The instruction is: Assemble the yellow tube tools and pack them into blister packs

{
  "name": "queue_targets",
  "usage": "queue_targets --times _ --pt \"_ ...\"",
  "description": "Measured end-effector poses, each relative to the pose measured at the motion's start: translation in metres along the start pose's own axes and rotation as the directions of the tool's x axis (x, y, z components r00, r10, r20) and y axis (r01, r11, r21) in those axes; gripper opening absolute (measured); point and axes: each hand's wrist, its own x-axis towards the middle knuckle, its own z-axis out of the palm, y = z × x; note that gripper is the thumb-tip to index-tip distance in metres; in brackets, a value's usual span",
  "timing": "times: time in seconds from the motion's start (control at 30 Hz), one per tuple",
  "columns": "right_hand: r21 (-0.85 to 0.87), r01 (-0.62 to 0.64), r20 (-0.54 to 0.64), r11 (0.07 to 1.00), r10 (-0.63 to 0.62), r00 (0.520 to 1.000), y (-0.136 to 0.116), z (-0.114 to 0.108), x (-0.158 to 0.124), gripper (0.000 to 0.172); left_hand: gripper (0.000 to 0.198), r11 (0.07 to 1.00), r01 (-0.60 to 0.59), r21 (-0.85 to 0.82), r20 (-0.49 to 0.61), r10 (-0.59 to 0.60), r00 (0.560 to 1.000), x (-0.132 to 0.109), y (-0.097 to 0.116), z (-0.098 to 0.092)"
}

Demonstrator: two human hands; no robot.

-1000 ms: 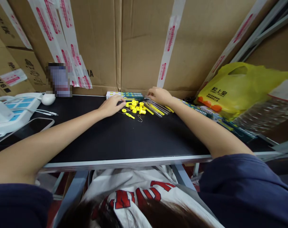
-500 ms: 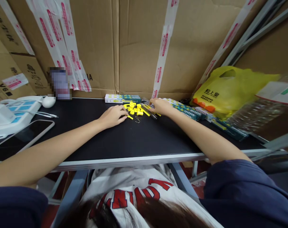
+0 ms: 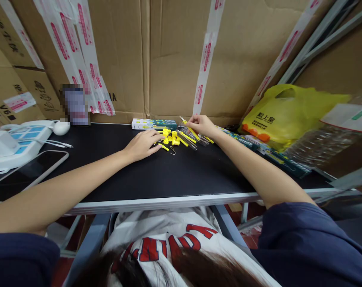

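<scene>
My left hand point(image 3: 143, 144) rests at the left side of a pile of small yellow plastic parts point(image 3: 174, 139), fingers stretched and thumb apart. A small yellow piece point(image 3: 164, 147) lies by its thumb. My right hand point(image 3: 203, 124) is raised a little above the table and pinches a thin yellow stick with a clear tip point(image 3: 192, 126). Below it lie several clear tubes and yellow sticks point(image 3: 189, 137), side by side. A bent wire loop point(image 3: 173, 150) lies in front of the pile.
Behind the pile is a printed narrow box point(image 3: 153, 124); more such boxes point(image 3: 239, 139) lie right. A yellow bag point(image 3: 288, 111) and a clear plastic bottle point(image 3: 315, 137) stand at the right. Left are a power strip point(image 3: 34, 139) and a phone point(image 3: 34, 169). Cardboard point(image 3: 175, 59) walls the back.
My right hand has lifted slightly from among the tubes and sticks, with a yellow stick now showing in its fingers. My left hand has barely moved.
</scene>
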Motion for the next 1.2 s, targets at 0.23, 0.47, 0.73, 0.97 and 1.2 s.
queue_targets --times 0.23,0.47,0.73,0.97,1.2 --pt "0.359 0.054 0.445 0.932 -0.222 0.868 -0.042 0.032 -0.036 0.035 0.041 0.995 -0.075 0.061 -0.183 0.085 0.979 0.002 0.013 -0.009" --pt "0.344 0.053 0.373 0.937 -0.188 0.909 -0.045 0.035 -0.038 0.032 0.027 0.991 0.003 0.134 -0.106 0.011 0.994 0.004 0.002 -0.006" --pt "0.504 0.073 0.219 0.861 -0.209 0.953 -0.035 0.039 -0.034 0.033 0.028 0.988 0.107 0.11 -0.124 -0.093 0.988 0.001 -0.002 -0.009" --pt "0.498 0.187 0.242 0.847 -0.343 0.908 -0.051 0.053 -0.05 0.046 0.029 0.989 0.017 0.148 0.016 -0.02 1.0 0.004 0.014 -0.009" --pt "0.132 0.319 -0.055 0.939 -0.315 0.948 -0.03 0.038 -0.032 0.019 0.039 0.918 0.395 0.023 -0.145 -0.388 0.91 0.001 -0.004 -0.015"
